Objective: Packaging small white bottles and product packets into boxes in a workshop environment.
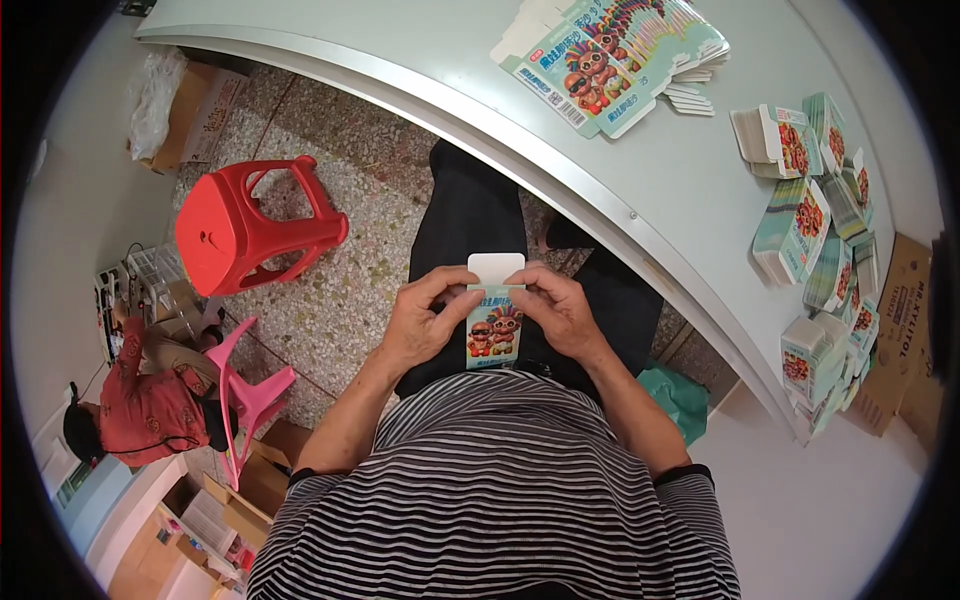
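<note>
Over my lap I hold a small printed carton (494, 335), teal with colourful cartoon figures, its white flap (496, 268) standing up at the far end. My left hand (425, 315) grips the carton's left upper edge, thumb and fingers closed on it near the flap. On the other side, my right hand (560, 310) pinches the right upper edge in the same way. Both thumbs lie close to the base of the flap. Whether anything is inside the carton cannot be seen.
On the pale table (420, 40) ahead lies a fanned stack of flat cartons (600, 65). Bundles of cartons (800, 220) are piled at its right end, by a brown cardboard box (895, 330). A red stool (255, 225) and a person (150, 400) near a pink stool (255, 390) are at left.
</note>
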Demonstrator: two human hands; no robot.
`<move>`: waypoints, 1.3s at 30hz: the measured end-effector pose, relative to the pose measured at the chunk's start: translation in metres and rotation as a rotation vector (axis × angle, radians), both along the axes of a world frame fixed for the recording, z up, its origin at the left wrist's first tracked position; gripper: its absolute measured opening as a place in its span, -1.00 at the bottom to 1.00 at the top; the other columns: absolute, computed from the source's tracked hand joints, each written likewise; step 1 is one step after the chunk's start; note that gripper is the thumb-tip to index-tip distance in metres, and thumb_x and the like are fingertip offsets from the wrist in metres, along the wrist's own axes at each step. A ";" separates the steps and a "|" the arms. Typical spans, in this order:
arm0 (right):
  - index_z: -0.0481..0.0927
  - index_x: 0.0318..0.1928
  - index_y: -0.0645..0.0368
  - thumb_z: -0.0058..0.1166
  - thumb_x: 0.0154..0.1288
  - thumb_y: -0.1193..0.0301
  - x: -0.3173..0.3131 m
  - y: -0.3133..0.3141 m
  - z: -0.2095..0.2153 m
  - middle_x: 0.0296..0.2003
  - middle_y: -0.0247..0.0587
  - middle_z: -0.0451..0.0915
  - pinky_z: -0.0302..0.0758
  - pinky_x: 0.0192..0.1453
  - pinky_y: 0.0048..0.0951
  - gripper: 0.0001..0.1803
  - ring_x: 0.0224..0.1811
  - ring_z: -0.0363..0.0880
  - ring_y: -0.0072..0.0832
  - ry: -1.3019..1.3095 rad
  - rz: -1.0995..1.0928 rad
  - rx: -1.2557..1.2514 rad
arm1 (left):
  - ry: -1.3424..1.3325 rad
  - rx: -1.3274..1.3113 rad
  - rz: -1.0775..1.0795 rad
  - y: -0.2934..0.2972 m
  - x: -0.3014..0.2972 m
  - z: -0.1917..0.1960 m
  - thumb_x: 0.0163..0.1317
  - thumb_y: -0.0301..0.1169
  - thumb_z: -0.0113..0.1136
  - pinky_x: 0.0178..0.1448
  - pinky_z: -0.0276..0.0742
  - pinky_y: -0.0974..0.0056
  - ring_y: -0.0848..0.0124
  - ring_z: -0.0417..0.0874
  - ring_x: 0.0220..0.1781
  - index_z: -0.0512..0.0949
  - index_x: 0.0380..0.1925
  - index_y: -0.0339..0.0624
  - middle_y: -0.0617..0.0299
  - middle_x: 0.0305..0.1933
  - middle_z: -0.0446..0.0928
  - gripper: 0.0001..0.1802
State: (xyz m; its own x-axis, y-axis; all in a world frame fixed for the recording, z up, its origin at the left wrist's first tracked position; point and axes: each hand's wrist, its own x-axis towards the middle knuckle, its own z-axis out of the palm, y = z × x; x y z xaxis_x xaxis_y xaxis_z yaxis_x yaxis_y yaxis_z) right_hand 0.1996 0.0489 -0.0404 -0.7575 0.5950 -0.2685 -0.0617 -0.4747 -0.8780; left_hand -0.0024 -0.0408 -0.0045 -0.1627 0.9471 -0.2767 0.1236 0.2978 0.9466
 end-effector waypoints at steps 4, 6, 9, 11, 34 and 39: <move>0.52 0.04 0.34 0.05 0.41 0.55 0.002 -0.002 0.001 -0.06 -0.26 0.51 0.45 0.01 -0.60 -0.77 -0.06 0.51 -0.64 -0.030 -0.030 0.150 | -0.032 0.008 0.010 -0.001 0.000 -0.002 0.28 -0.56 0.26 -0.12 0.56 0.42 0.50 0.64 -0.21 0.59 -0.12 -0.35 0.18 -0.16 0.62 -0.81; 0.52 0.04 0.35 0.06 0.40 0.57 -0.002 -0.003 0.008 -0.01 -0.21 0.51 0.45 0.08 -0.58 -0.76 0.01 0.49 -0.59 -0.094 -0.025 0.166 | -0.029 0.144 0.049 -0.002 0.002 -0.005 0.26 -0.57 0.27 -0.08 0.56 0.43 0.50 0.63 -0.17 0.59 -0.13 -0.34 0.15 -0.14 0.63 -0.81; 0.53 0.03 0.34 0.07 0.37 0.61 -0.009 -0.006 0.014 0.03 -0.16 0.52 0.44 0.16 -0.52 -0.76 0.06 0.51 -0.53 0.134 -0.211 -0.141 | -0.332 0.042 0.268 0.001 0.015 0.001 0.25 -0.58 0.28 -0.05 0.56 0.42 0.48 0.63 -0.12 0.61 -0.13 -0.34 0.11 -0.11 0.63 -0.81; 0.53 0.04 0.35 0.07 0.35 0.63 -0.006 -0.005 0.008 0.08 -0.10 0.51 0.44 0.22 -0.47 -0.74 0.09 0.51 -0.49 0.179 -0.178 -0.145 | -0.211 0.032 0.186 0.002 0.009 0.007 0.24 -0.59 0.28 -0.03 0.56 0.40 0.46 0.64 -0.10 0.62 -0.14 -0.35 0.09 -0.11 0.63 -0.81; 0.65 -0.10 0.36 0.12 0.33 0.55 -0.012 0.020 0.032 -0.25 -0.27 0.64 0.50 -0.05 -0.59 -0.82 -0.18 0.58 -0.63 -0.080 0.026 -0.038 | -0.427 -0.230 0.140 0.011 -0.010 0.025 0.20 -0.61 0.24 -0.18 0.60 0.41 0.48 0.65 -0.25 0.67 -0.28 -0.36 0.17 -0.21 0.64 -0.89; 0.66 -0.12 0.37 0.15 0.31 0.58 -0.008 0.021 0.027 -0.26 -0.25 0.61 0.51 -0.07 -0.55 -0.84 -0.19 0.57 -0.61 -0.066 0.054 0.021 | -0.415 -0.184 0.091 0.010 -0.015 0.022 0.18 -0.64 0.24 -0.16 0.60 0.42 0.46 0.65 -0.24 0.68 -0.28 -0.37 0.13 -0.18 0.64 -0.89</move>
